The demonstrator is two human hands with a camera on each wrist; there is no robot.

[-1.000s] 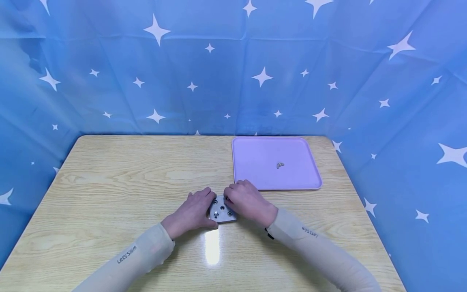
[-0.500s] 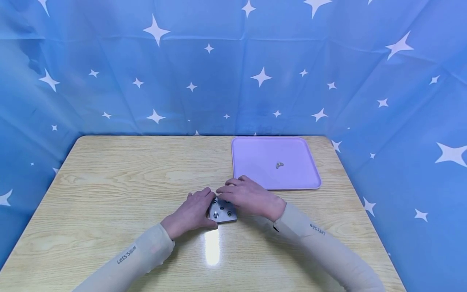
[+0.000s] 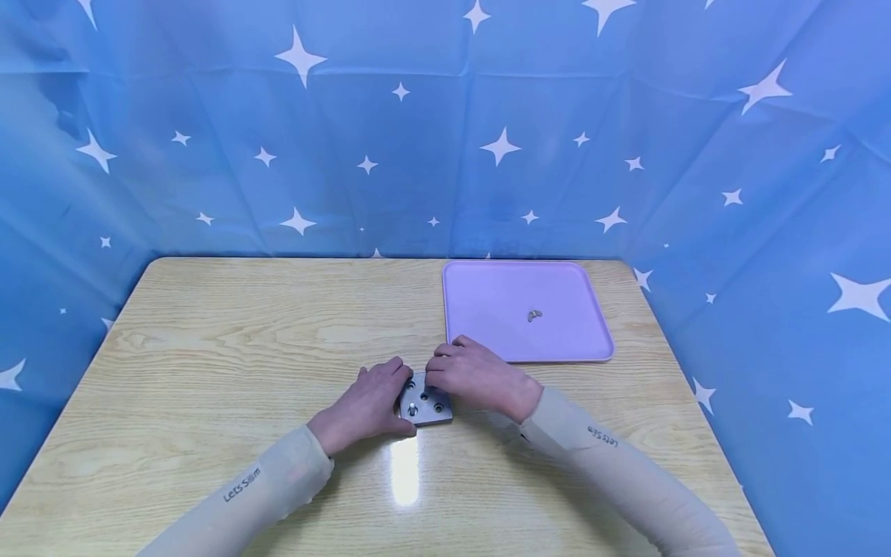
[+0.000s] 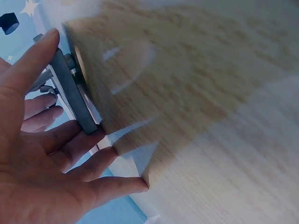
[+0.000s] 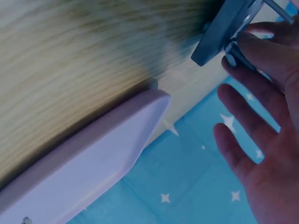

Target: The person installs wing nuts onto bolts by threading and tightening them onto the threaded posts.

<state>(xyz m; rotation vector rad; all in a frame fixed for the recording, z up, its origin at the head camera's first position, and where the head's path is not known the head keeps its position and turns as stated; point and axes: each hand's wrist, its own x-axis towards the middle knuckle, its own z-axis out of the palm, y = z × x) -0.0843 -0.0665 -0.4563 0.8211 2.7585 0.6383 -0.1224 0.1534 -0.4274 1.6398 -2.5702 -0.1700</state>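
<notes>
A small grey metal plate with several holes lies on the table between both hands. My left hand grips it by its left side, thumb at the near edge and fingers at the far one. In the left wrist view, a short round stub shows under the plate. A winged metal screw stands in the near left hole. Over the plate's far right corner, my right hand pinches a dark winged screw between thumb and forefinger against the plate's top; the hand hides that hole in the head view.
A purple tray sits at the back right, just beyond my right hand. One small winged metal piece lies in it. The wooden table ends at a blue curtain with white stars.
My right hand lifted its fingers off the far right corner and loosened, then came back to pinch there again. My left hand and the plate stayed put.
</notes>
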